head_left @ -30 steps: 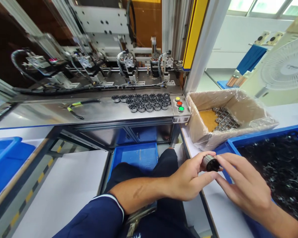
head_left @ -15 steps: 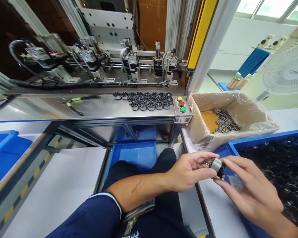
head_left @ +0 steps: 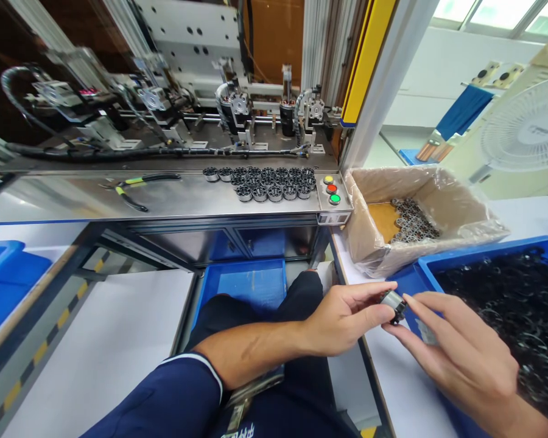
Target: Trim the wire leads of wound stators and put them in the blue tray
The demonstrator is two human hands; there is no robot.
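Observation:
Between my two hands is a small round metal ring with black plastic ends [head_left: 393, 302], tilted on its side; it looks like a motor stator core. My left hand [head_left: 347, 316] pinches its near-left side with thumb and fingers. From the right, my right hand [head_left: 461, 350] has its fingertips and thumb on the black end. Similar rings [head_left: 275, 193] stand grouped in rows on the steel ledge in front of the machine. Close to my right hand is a blue bin [head_left: 432, 275] full of black plastic parts [head_left: 497, 292].
A plastic-lined carton [head_left: 369, 255] holds many metal rings [head_left: 413, 222]. Yellow-and-black pliers [head_left: 130, 188] lie on the ledge [head_left: 182, 204]. Yellow, red and green buttons [head_left: 331, 189] sit at its right end. A blue tray [head_left: 251, 285] is below, near my knees, and a white fan [head_left: 532, 131] stands right.
Both hands and the ring have shifted slightly left in view. The ring is turned a little between the fingers, and both hands stay on it.

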